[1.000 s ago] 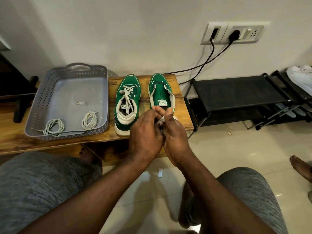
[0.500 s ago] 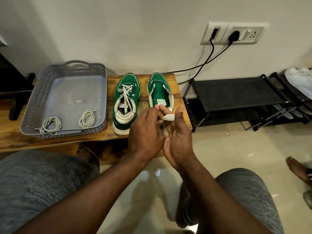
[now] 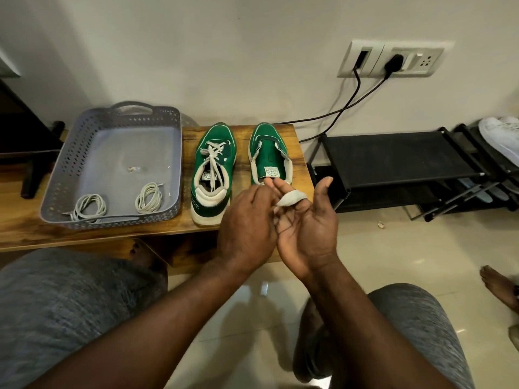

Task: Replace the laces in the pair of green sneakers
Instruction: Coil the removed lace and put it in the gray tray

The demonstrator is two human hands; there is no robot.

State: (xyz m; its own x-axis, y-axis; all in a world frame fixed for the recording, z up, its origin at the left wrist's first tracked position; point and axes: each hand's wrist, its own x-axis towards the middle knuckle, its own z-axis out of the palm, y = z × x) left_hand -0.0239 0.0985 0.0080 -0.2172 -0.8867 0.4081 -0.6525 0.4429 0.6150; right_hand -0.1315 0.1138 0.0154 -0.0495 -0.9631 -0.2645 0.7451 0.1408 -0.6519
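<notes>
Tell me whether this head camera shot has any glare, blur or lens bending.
Head view: glare patches on the glossy floor; wide-angle bending bows the shoe rack and tilts the socket plate; green sneakers, left hand, right hand and lace are sharp; the foot at the right edge looks slightly soft.

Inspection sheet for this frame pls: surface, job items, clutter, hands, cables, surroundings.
Surface: wooden bench, carries the tray and shoes.
Job's things: laced sneaker; unlaced sneaker; coiled laces in grey tray.
Clutter: small scrap in the tray.
Hands: white lace wound round right hand fingers; left hand grip hidden.
Cables: black cables from wall socket.
Surroundings: shoe rack, white shoe, bare foot.
</notes>
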